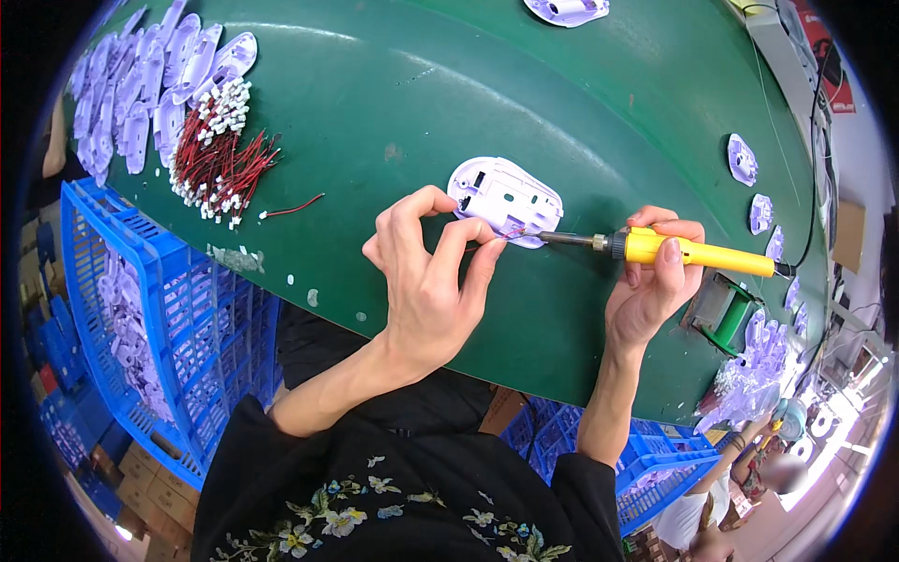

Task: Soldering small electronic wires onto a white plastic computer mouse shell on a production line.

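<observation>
Gripping yellow soldering iron (688, 251) in right hand (651, 286), left hand (431, 281) pinching wire at white shell (506, 199)

Left hand (426, 281) pinches a thin wire against the near edge of a white plastic shell (507, 199) lying on the green surface (393, 112). Right hand (653, 281) grips the yellow handle of a soldering iron (655, 248); its tip meets the shell just beside the left fingertips (487, 245). Well beyond the left hand: a heap of red wires (220, 155) and stacked white shells (150, 80). Left of that hand, a blue crate (140, 309) holding more shells. Beside the right hand, a small green stand (721, 314).
</observation>
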Tool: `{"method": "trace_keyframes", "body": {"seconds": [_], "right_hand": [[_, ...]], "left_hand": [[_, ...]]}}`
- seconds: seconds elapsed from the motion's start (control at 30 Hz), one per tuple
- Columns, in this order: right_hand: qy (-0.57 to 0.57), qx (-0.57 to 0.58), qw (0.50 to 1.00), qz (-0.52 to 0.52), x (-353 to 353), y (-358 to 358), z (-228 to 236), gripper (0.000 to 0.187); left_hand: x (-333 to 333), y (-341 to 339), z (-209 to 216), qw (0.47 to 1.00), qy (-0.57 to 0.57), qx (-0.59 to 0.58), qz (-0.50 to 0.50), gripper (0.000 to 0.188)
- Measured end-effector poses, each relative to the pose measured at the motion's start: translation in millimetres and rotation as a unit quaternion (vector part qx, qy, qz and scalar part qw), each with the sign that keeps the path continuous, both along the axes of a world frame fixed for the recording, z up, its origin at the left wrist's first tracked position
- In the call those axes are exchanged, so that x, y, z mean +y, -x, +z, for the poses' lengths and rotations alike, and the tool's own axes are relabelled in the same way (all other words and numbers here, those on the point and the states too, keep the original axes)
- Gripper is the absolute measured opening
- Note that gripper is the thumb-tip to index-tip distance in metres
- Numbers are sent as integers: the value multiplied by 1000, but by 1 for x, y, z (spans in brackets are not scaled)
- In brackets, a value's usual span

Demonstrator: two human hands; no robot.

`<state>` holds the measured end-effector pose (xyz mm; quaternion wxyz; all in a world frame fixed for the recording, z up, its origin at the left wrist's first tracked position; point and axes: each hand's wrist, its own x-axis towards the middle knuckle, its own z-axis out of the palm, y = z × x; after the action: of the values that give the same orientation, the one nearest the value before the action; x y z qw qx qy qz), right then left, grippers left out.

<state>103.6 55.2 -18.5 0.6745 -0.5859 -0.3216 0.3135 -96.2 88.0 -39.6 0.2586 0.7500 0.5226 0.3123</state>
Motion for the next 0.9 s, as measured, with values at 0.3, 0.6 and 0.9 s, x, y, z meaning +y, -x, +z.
{"method": "trace_keyframes", "body": {"seconds": [0.3, 0.6, 0.9], "right_hand": [[-3, -59, 998, -2, -1, 2, -2, 29], [-12, -19, 1000, 3, -2, 1, -1, 29], [-12, -24, 1000, -7, -2, 1, 0, 30]], "left_hand": [[-1, 1, -2, 1000, 3, -5, 1, 12], [0, 1, 0, 1000, -1, 0, 0, 13], [0, 1, -2, 1000, -1, -2, 1, 13]]}}
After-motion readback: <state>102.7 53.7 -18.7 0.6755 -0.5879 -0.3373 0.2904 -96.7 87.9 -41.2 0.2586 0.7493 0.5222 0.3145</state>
